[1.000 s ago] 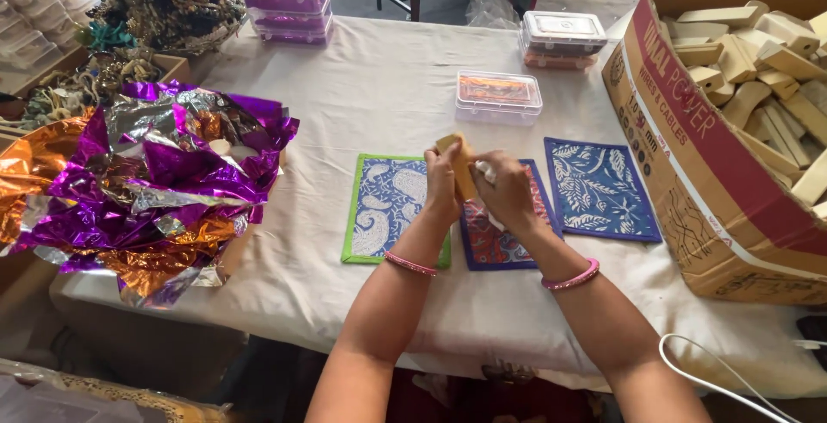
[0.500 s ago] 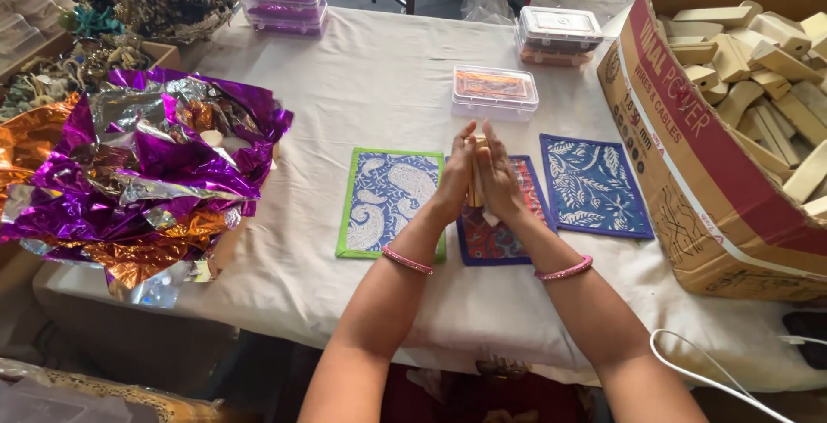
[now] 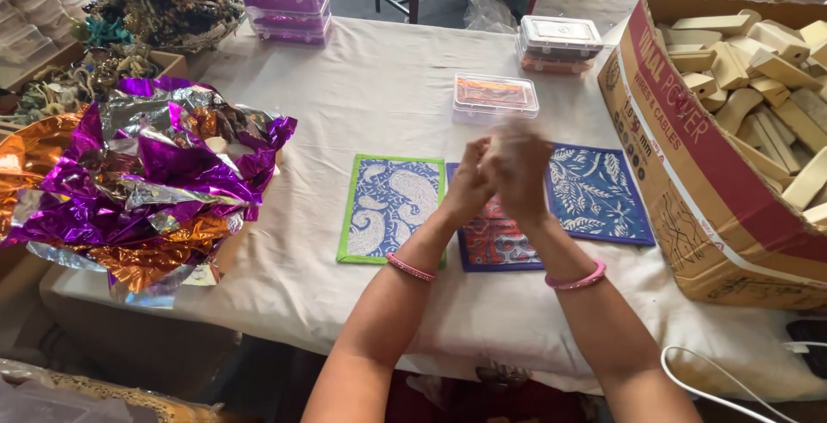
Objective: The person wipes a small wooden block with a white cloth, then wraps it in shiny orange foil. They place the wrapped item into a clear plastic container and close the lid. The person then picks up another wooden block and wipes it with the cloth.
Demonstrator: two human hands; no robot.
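A: What is laid out, largest first?

B: A table (image 3: 379, 87) under a pale cloth is seen. At 3 o'clock a cardboard box (image 3: 689, 173) full of wooden blocks (image 3: 758, 61) is set; at 9 o'clock, a heap of purple and orange foil (image 3: 138, 182). 3 printed mats lie at the centre: a green-edged mat (image 3: 388, 208), a red mat (image 3: 495, 242) and a blue mat (image 3: 603, 190). A clear plastic case (image 3: 495, 96) sits at 12 o'clock.

A: And the hands?

B: The left hand (image 3: 469, 186) and right hand (image 3: 517, 169) are pressed together above the red mat. The right one is blurred. Whether anything is gripped between them cannot be told; no object is visible there.

A: How would such a block handle?

B: Judged from the box, it would be light, stiff and not fragile, best taken by its 2 long flat faces. Its long axis and heading cannot be read, since it is hidden by the palms, if held at all.
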